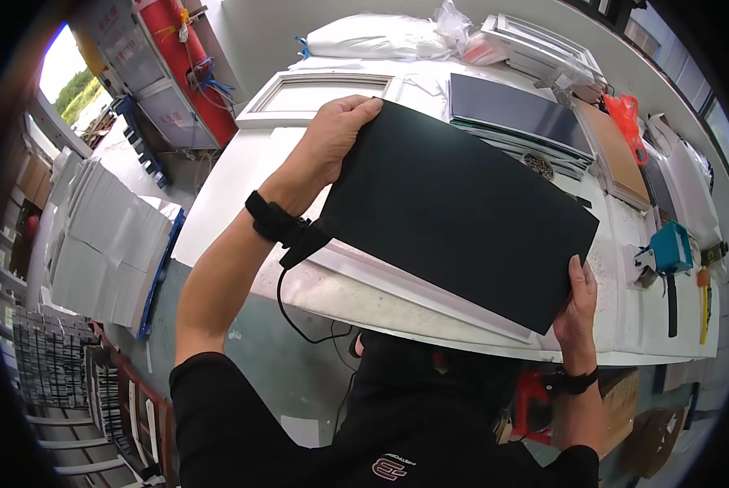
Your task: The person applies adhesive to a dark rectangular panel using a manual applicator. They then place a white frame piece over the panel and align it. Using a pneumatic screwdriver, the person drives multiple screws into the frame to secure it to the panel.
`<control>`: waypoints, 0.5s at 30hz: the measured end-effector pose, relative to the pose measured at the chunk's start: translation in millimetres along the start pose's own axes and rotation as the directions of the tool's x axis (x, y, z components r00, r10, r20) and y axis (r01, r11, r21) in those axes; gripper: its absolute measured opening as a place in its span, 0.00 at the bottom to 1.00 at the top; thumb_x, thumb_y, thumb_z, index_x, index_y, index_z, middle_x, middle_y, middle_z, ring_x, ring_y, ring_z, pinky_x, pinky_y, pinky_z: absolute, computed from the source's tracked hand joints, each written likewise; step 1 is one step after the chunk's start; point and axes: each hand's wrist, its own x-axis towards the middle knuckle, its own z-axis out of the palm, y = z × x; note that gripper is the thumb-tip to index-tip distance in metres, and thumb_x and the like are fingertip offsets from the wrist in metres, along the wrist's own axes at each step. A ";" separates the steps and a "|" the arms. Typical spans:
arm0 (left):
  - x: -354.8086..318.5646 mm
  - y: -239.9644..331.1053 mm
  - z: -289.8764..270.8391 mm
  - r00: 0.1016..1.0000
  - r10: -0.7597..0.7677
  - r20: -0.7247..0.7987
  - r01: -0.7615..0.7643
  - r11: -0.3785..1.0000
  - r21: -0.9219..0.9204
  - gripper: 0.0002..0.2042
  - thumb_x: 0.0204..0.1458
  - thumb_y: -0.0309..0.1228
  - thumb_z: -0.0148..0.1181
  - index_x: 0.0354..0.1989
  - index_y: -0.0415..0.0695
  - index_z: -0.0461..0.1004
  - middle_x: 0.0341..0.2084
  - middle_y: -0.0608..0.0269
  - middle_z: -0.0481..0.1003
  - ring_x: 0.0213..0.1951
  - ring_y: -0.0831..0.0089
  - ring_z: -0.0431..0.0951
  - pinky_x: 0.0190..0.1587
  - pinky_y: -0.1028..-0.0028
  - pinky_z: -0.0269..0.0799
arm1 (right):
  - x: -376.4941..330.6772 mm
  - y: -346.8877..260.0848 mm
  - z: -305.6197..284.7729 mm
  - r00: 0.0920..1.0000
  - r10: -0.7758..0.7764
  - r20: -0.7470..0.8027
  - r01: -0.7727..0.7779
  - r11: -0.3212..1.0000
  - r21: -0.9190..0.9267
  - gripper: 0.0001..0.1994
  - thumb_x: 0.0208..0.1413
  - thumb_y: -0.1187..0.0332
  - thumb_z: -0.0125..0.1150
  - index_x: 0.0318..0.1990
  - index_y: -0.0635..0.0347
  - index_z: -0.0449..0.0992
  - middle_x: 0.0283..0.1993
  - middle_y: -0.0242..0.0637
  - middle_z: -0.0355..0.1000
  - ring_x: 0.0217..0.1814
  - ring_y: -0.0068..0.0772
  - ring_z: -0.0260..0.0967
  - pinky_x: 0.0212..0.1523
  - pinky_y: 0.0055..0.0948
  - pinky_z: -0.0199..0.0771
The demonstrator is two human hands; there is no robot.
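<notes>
The big black sheet (454, 207) covers the middle of the white table (226, 195), so what lies under it cannot be seen. The right hand (578, 305) has its fingers tucked behind the sheet's near corner. The small round thing (538, 165) just past the sheet's far edge is too little to tell

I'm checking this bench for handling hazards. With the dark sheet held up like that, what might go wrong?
The black sheet is pinched only at two opposite corners by the left hand and right hand, so it may sag or slip. The cable hanging from the left wrist strap could snag the white table edge. Lowered carelessly, the sheet might hit the stacked panels.
</notes>
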 end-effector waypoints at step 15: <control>-177.4 -69.6 -67.7 0.969 0.072 0.237 -0.246 0.198 0.949 0.35 0.50 0.43 0.73 0.65 0.38 0.69 0.68 0.42 0.65 0.71 0.45 0.62 0.70 0.56 0.63 | 20.8 -23.6 -20.8 0.964 0.143 -0.226 -0.160 0.985 -0.058 0.15 0.70 0.62 0.59 0.51 0.66 0.76 0.46 0.36 0.79 0.43 0.26 0.78 0.44 0.25 0.80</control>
